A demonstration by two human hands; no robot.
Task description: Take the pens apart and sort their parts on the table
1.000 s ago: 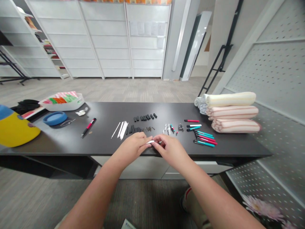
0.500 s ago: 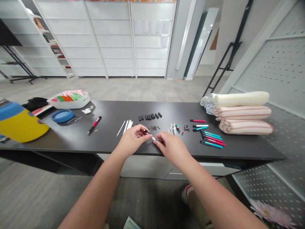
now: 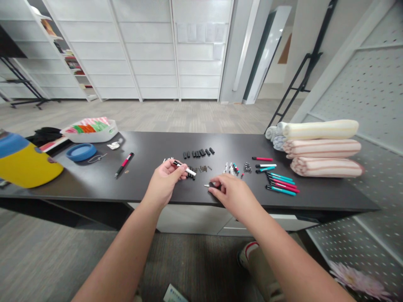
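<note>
My left hand (image 3: 164, 179) is closed around a white pen barrel (image 3: 190, 171) with a black top end, tilted down to the right. Apart from it, my right hand (image 3: 233, 191) pinches a small black pen piece with a silver tip (image 3: 206, 185), low over the table's front edge. Behind the hands lie short black tubes (image 3: 197, 154) in a row, small springs (image 3: 204, 168), and little white and coloured pen parts (image 3: 231, 168). White thin rods (image 3: 168, 160) are mostly hidden behind my left hand.
Red, teal and white pens (image 3: 281, 182) lie on the right by rolled towels (image 3: 325, 147). Small dark metal parts (image 3: 247, 167) sit nearer. To the left are a red-black pen (image 3: 124, 165), a blue lid (image 3: 81, 152), a white basket (image 3: 108, 132) and a yellow-blue container (image 3: 28, 163).
My hands, together at the white barrel before, are now apart. The left has moved left and up with the barrel; the right holds the black, silver-tipped piece.
</note>
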